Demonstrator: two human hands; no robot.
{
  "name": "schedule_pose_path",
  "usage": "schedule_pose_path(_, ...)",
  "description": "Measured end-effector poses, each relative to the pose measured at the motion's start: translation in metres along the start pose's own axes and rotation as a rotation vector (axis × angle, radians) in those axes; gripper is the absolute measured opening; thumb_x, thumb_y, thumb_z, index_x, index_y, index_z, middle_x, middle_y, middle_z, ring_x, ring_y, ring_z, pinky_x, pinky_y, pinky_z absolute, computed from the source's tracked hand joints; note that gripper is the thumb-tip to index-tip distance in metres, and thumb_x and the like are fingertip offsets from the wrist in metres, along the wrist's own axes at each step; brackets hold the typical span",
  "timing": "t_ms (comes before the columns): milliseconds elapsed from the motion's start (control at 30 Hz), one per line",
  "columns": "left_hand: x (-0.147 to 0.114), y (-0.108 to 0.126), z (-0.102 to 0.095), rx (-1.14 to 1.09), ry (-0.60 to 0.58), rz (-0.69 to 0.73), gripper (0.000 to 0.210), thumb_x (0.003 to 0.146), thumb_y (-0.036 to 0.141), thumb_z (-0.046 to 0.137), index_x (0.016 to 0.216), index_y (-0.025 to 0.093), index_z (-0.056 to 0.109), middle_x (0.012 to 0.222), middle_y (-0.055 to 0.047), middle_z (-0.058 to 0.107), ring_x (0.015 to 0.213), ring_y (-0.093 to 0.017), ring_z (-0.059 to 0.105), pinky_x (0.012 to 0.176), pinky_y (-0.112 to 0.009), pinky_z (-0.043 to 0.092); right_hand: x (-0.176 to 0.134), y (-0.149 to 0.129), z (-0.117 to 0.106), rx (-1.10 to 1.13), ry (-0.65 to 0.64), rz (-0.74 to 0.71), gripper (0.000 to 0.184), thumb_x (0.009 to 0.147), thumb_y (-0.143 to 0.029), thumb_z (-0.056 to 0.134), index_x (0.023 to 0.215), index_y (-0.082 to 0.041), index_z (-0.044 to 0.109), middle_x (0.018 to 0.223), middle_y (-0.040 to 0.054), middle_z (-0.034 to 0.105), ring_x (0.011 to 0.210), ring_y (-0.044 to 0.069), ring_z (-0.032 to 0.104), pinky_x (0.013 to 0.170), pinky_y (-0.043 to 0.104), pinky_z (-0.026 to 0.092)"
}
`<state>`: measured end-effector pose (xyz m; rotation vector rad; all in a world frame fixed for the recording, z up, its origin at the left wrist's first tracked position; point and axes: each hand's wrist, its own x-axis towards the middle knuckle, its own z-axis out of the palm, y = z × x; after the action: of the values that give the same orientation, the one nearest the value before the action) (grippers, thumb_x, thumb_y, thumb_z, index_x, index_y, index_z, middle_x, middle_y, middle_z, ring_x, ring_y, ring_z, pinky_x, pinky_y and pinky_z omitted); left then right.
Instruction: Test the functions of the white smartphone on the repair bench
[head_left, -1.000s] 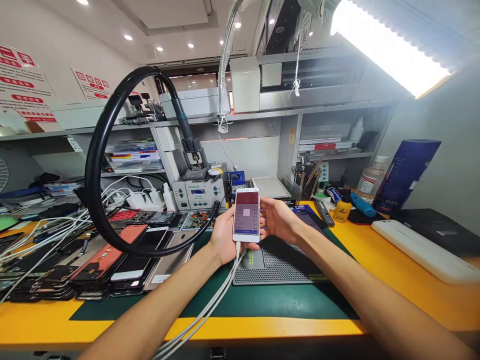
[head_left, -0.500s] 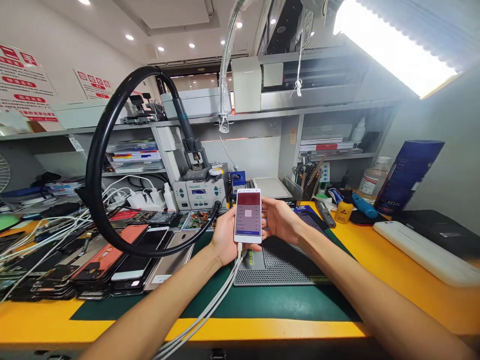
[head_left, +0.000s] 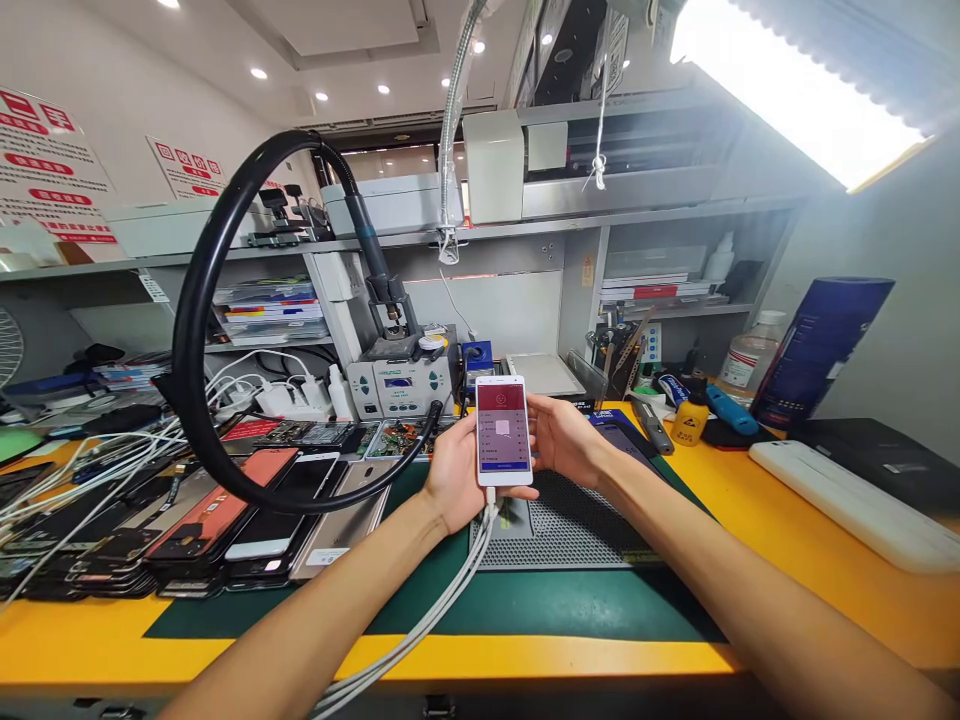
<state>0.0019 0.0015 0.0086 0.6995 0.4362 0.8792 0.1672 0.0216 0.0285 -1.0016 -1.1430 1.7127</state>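
Note:
A white smartphone (head_left: pixel 503 432) is held upright, its lit screen facing me, with a red band on top and a small pale box in the middle. My left hand (head_left: pixel 456 470) is closed around its left edge and lower back. Fingers of my right hand (head_left: pixel 561 440) grip the right edge and reach behind it, partly hidden by the phone. White cables (head_left: pixel 450 606) run up to the phone's bottom end and trail down past the bench edge. Below lies a grey perforated mat (head_left: pixel 577 530) on a green mat (head_left: pixel 555 605).
Stacked phones and phone parts (head_left: pixel 277 520) fill the left side under a looped black hose (head_left: pixel 180 340). Behind the phone stands a grey soldering station (head_left: pixel 401 385). On the right are a yellow bottle (head_left: pixel 689 418), a white slab-like device (head_left: pixel 847 500) and a blue packet (head_left: pixel 821 350).
Both hands have shifted slightly to the right with the phone and its cable. The hold looks the same, and a small pale mark now shows near the screen's box.

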Motion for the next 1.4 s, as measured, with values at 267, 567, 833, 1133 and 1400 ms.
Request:
schedule_pose_path(267, 0.0013, -0.0023, -0.0018, -0.046, 0.061, -0.008, 0.056, 0.102, 0.050, 0.035, 0.117, 0.008, 0.068, 0.109, -0.021, 0.071, 0.086, -0.033, 0.073, 0.059, -0.052, 0.064, -0.0012, -0.0004, 0.0026, 0.015, -0.011, 0.038, 0.038, 0.097, -0.050, 0.045, 0.100, -0.020, 0.068, 0.090, 0.0051, 0.065, 0.071, 0.018, 0.052, 0.069, 0.034, 0.044)
schedule_pose_path(567, 0.0013, -0.0043, 0.0011, -0.020, 0.088, -0.005, 0.049, 0.100, 0.044, 0.039, 0.112, 0.008, 0.070, 0.103, -0.017, 0.071, 0.085, -0.033, 0.073, 0.055, -0.050, 0.064, -0.0008, 0.0009, 0.0050, 0.011, 0.009, 0.054, 0.035, 0.097, -0.049, 0.045, 0.091, -0.020, 0.065, 0.079, 0.0037, 0.062, 0.072, 0.019, 0.052, 0.070, 0.033, 0.044)
schedule_pose_path(833, 0.0008, -0.0045, 0.0034, -0.022, 0.120, -0.015, 0.050, 0.101, 0.045, 0.039, 0.114, 0.008, 0.070, 0.104, -0.018, 0.071, 0.079, -0.028, 0.071, 0.054, -0.048, 0.064, -0.0017, 0.0025, 0.0083, -0.049, 0.054, 0.023, 0.040, 0.098, -0.051, 0.043, 0.102, -0.021, 0.069, 0.092, 0.0071, 0.068, 0.073, 0.020, 0.058, 0.067, 0.035, 0.048)
schedule_pose_path(1133, 0.0016, -0.0058, 0.0007, -0.043, 0.059, -0.027, 0.049, 0.101, 0.044, 0.040, 0.124, 0.011, 0.066, 0.102, -0.019, 0.072, 0.083, -0.029, 0.073, 0.062, -0.047, 0.065, 0.0007, 0.0075, 0.0081, -0.057, 0.118, -0.011, 0.040, 0.098, -0.051, 0.043, 0.100, -0.021, 0.069, 0.091, 0.0072, 0.070, 0.070, 0.020, 0.061, 0.065, 0.037, 0.052)
schedule_pose_path(1400, 0.0002, -0.0049, 0.0034, -0.043, 0.084, -0.005, 0.047, 0.100, 0.044, 0.039, 0.121, 0.011, 0.066, 0.099, -0.018, 0.072, 0.082, -0.030, 0.073, 0.059, -0.048, 0.064, -0.0012, 0.0089, 0.0096, -0.068, 0.125, -0.033, 0.041, 0.098, -0.052, 0.043, 0.104, -0.021, 0.070, 0.097, 0.0084, 0.071, 0.075, 0.022, 0.063, 0.067, 0.037, 0.052)
